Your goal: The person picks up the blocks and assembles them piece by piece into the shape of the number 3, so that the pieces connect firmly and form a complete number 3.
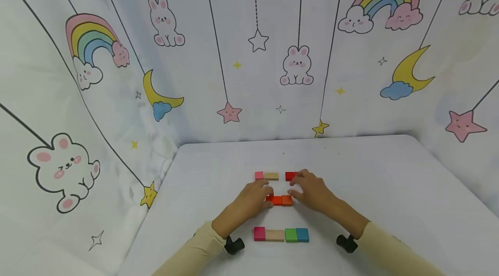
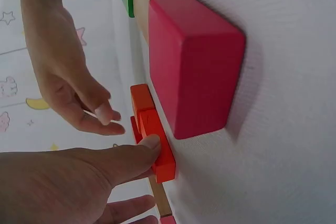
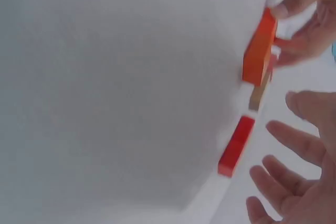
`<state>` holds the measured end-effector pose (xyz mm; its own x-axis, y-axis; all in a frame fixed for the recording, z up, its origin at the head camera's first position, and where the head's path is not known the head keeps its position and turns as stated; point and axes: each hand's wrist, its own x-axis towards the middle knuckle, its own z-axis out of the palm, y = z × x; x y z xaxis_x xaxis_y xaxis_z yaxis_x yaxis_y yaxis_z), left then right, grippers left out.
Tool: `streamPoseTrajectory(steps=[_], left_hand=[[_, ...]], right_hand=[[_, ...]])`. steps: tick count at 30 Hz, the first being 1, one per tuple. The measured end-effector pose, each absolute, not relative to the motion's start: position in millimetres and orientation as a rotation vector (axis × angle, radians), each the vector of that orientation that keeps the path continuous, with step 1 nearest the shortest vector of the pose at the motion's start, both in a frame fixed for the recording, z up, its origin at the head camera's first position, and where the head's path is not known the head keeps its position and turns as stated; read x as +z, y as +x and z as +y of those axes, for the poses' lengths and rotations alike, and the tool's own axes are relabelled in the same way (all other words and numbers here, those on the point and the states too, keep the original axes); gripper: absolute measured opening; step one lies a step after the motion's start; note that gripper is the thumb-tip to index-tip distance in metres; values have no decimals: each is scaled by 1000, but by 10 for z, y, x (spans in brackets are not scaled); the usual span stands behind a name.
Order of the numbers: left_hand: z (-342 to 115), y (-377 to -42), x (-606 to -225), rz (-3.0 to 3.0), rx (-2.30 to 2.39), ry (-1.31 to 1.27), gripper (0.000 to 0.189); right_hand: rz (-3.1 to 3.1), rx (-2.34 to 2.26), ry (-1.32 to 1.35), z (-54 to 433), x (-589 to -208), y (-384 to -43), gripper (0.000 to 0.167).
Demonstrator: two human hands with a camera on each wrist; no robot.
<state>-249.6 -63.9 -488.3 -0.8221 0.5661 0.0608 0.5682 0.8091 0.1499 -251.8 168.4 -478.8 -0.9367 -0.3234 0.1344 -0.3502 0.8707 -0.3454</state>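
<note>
My left hand (image 1: 254, 198) pinches a red-orange block (image 2: 160, 153) between thumb and fingers at the left end of the middle row. An orange block (image 1: 287, 200) lies end to end with it on the table. My right hand (image 1: 312, 191) hovers just right of that block, fingers spread and loosely bent, holding nothing. Behind its fingertips are red blocks (image 3: 236, 145), partly hidden in the head view. A pink block (image 1: 259, 175) and a tan block (image 1: 271, 176) sit side by side in the back row, beyond the left hand.
Nearer the front edge, a crimson block (image 1: 259, 234), a tan block (image 1: 274, 235), a green block (image 1: 290, 235) and a blue block (image 1: 302, 235) form another row. The white table (image 1: 390, 180) meets a patterned cloth backdrop (image 1: 265, 94).
</note>
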Motion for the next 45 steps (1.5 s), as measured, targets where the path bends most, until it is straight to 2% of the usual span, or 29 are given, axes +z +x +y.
streamPoseTrajectory(steps=[7, 16, 31, 45], left_hand=[[-628, -2489, -4900, -2973, -247, -937, 27], [-607, -2485, -4899, -2974, -212, -943, 26], [-614, -2482, -4898, -2983, -201, -928, 28], [-627, -2495, -4895, -2991, -201, -933, 28]], right_hand=[[-2902, 572, 352, 1903, -4806, -2791, 29], [-2969, 659, 283, 1986, -4937, -2901, 23], [-3098, 777, 247, 2004, -4947, -2857, 21], [-3122, 834, 289, 1822, -4915, -2737, 22]])
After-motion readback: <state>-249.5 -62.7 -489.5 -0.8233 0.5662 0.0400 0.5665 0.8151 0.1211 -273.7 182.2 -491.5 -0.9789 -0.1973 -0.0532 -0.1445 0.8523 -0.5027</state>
